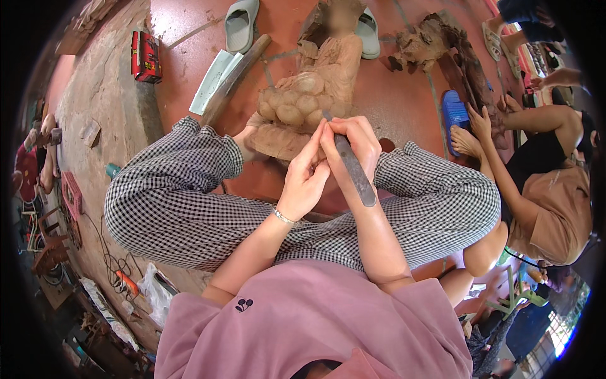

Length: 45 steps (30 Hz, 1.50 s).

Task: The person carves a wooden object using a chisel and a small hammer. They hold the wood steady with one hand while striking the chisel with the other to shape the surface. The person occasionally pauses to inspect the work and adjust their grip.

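A carved wooden figure [331,69], pale brown with a cluster of rounded knobs, lies on the floor between my legs. My right hand [358,144] is closed around a flat grey metal carving tool [355,172]. Its narrow tip points away from me at the lower edge of the knobs, and its wide rounded end lies back over my right wrist. Close beside it, my left hand [306,180] has its fingers and thumb pressed together at the tool's front part. Whether the tip touches the wood I cannot tell.
Left of the carving lie a wooden stick [233,82], a pale flat bar [213,79] and a grey slipper [240,28]. A red box [146,58] sits beyond. At right, a person [546,208] sits by a rough wood piece [470,69] and a blue slipper [454,117].
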Available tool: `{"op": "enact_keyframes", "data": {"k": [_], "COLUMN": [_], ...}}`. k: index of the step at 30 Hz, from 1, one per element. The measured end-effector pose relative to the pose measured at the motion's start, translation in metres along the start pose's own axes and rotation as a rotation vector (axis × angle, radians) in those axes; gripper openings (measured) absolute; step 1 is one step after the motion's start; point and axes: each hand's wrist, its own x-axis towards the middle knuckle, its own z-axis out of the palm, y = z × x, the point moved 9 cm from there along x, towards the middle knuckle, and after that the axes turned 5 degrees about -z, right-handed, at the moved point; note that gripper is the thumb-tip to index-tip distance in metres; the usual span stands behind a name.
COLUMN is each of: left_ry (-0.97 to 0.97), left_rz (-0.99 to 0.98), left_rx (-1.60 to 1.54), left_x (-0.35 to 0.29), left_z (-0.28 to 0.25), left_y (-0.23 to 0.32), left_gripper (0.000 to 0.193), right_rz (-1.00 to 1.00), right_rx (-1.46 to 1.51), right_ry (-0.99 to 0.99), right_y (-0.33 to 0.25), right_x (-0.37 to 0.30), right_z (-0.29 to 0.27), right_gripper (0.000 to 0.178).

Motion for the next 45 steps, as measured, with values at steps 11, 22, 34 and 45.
{"op": "enact_keyframes", "data": {"k": [11,22,34,45], "left_ry": [-0.004,0.052,-0.003,0.074], "left_rz": [0.001,0.002,-0.09,-0.051], "left_rx": [0.056,0.097,0.162,0.474], "left_x": [-0.001,-0.003,-0.003,-0.004], "left_z": [0.004,-0.005,-0.005,-0.004], "left_y": [0.008,-0.001,-0.011,0.018], "left_gripper": [0.069,0.064,0.065,0.05], "right_rz": [0.056,0.024,-0.033,0.034], "right_rx": [-0.003,-0.038,-0.06,-0.047], "right_ry": [0.022,-0.015,-0.047,-0.055], "right_y": [0.003,0.003,-0.002,0.007], "right_x": [-0.003,-0.009,-0.014,-0.019], "right_z": [-0.004,-0.001,-0.002,-0.01], "right_gripper": [0.01,0.01,0.013,0.012]}}
